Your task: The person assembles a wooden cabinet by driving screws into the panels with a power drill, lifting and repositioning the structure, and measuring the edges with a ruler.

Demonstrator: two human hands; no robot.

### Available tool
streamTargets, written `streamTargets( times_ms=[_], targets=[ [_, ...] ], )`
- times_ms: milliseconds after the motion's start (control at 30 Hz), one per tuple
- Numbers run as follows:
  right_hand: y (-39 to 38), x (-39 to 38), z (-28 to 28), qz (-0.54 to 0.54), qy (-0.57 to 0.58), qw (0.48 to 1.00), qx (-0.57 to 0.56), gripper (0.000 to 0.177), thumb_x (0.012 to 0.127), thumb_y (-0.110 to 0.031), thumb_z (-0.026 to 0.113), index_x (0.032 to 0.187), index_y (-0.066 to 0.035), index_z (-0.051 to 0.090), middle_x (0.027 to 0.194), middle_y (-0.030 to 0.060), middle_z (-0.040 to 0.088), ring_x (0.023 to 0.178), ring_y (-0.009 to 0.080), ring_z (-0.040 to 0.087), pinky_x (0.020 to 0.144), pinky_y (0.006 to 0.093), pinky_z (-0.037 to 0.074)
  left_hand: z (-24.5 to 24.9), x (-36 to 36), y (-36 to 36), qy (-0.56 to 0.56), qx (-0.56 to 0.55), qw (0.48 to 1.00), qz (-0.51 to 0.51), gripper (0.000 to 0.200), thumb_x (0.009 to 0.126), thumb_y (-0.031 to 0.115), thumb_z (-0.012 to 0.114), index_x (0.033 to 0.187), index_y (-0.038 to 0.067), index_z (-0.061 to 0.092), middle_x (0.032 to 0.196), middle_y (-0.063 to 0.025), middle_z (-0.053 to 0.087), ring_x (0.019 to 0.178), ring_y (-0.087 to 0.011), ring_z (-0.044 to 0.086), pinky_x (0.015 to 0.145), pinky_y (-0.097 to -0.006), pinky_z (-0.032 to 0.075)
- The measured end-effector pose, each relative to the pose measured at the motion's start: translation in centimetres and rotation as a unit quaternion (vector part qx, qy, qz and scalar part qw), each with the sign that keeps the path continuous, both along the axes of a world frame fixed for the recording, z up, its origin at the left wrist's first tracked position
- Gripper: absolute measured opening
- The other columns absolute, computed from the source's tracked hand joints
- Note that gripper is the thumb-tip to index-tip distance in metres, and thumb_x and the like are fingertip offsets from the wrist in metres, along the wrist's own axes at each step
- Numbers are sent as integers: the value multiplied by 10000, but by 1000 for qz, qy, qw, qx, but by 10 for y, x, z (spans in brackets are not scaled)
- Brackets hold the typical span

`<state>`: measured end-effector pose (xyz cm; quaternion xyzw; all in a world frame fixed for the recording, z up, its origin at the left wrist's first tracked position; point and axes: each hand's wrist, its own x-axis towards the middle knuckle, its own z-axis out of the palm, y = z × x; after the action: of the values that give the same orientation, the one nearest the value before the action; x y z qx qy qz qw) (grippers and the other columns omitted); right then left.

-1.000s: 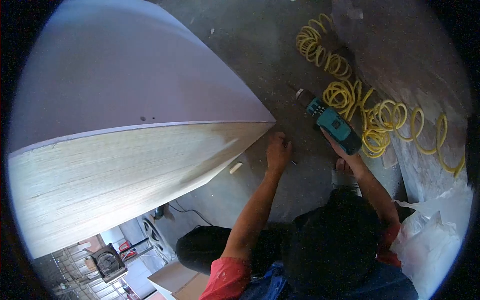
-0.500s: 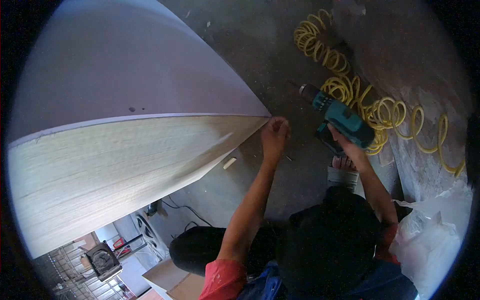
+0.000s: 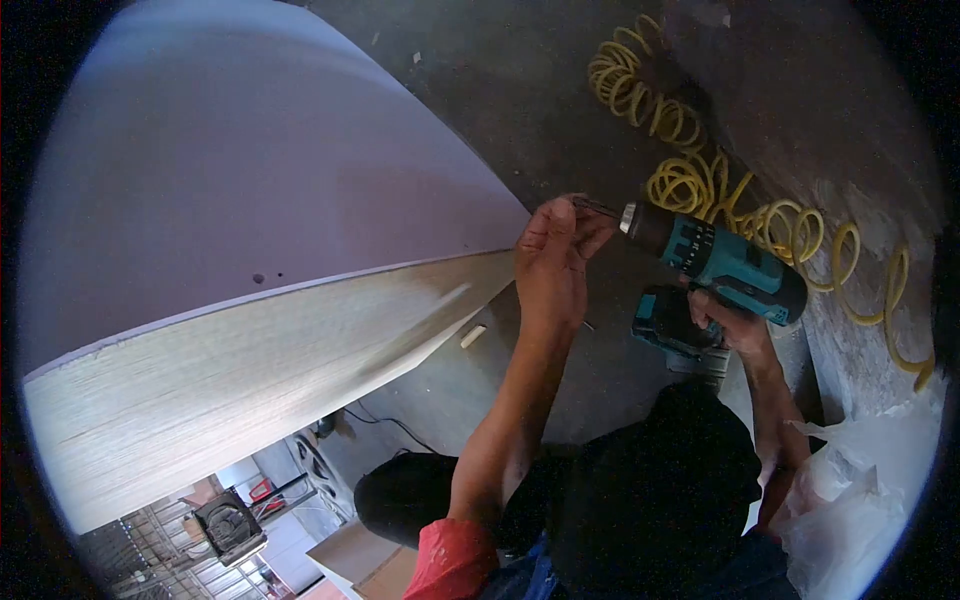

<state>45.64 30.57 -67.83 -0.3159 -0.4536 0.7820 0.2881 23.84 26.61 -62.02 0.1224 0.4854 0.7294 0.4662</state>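
A teal and black cordless drill [image 3: 735, 265] is in my right hand [image 3: 735, 322], fingers wrapped round its grip, its chuck pointing left. The thin dark bit [image 3: 598, 208] reaches to the fingertips of my left hand [image 3: 555, 255]. Those fingers are pinched together at the bit's tip; any small piece between them is too hidden to name. My left hand is beside the near corner of a large panel piece, with a pale lilac face [image 3: 260, 150] and a wood-grain side [image 3: 240, 350]. Two small dark holes [image 3: 260, 279] show near the face's edge.
A coiled yellow air hose [image 3: 690, 185] lies on the floor at right, near a clear plastic bag [image 3: 860, 490]. A small wood offcut [image 3: 473, 336] lies below the panel's side. A dark cable [image 3: 395, 420] and a cardboard box [image 3: 365, 560] are farther down.
The drill has swung lower and to the right, its bit now meeting my left fingers. My left hand has risen slightly from the panel's corner. The view has shifted a little.
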Motion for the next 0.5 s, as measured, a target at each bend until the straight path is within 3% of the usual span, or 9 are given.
streamTargets(
  times_ms=[233, 367, 433, 500],
  targets=[
    [12, -11, 9, 21, 56, 998, 16, 248, 839, -116, 635, 1034, 29, 587, 640, 39, 536, 541, 125, 498, 520, 253, 388, 32, -10, -7, 48, 46, 998, -6, 223, 960, 248, 532, 1035, 43, 577, 943, -99, 636, 837, -206, 639, 792, -350, 532],
    [22, -10, 4, 21, 22, 997, 64, 242, 809, -113, 665, 1002, 11, 587, 638, 47, 553, 522, 132, 516, 494, 257, 404, 55, -8, -7, 58, 40, 997, 40, 223, 965, 250, 520, 990, 37, 579, 909, -112, 646, 815, -220, 654, 739, -352, 553],
    [27, -16, 12, 8, 57, 995, 75, 248, 794, -105, 682, 996, 4, 587, 646, 49, 562, 520, 133, 523, 480, 262, 411, 67, -9, -9, 74, 54, 995, 45, 227, 965, 254, 519, 973, 35, 580, 894, -118, 648, 805, -221, 658, 720, -352, 560],
    [32, -19, 13, -7, 93, 992, 84, 256, 780, -98, 698, 991, -3, 588, 654, 51, 571, 519, 134, 530, 467, 267, 417, 80, -13, -13, 167, -22, 985, 34, 240, 963, 262, 523, 955, 29, 581, 867, -129, 646, 794, -213, 657, 700, -349, 566]
  ],
)
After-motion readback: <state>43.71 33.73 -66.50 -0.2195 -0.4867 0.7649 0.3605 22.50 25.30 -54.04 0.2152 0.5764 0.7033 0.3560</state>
